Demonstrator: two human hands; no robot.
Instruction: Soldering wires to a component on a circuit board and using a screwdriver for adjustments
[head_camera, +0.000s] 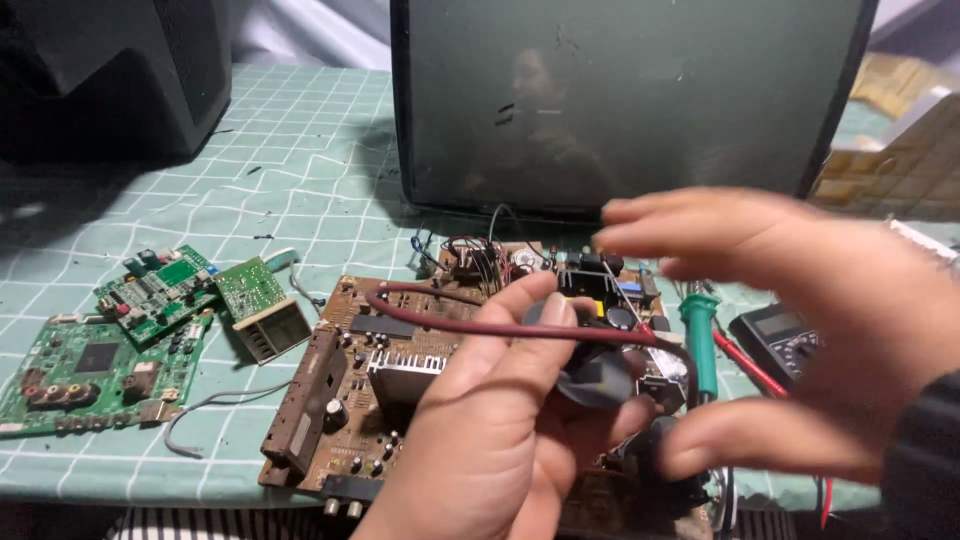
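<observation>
The left hand (500, 430) pinches a dark round suction cap (590, 375), its thick red lead (480, 325) arcing over the brown chassis board (370, 380); the cap is off the tube, held above the board. The right hand (790, 330) hovers open, fingers spread and blurred. Three green boards (90, 375) lie left, one tube set (620, 100) behind, one soldering iron (703, 345) and one meter (785, 340) right.

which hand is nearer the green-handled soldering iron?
Right. The right hand hovers blurred just above and beside the soldering iron; the left hand sits further left, holding a dark red cable.
</observation>
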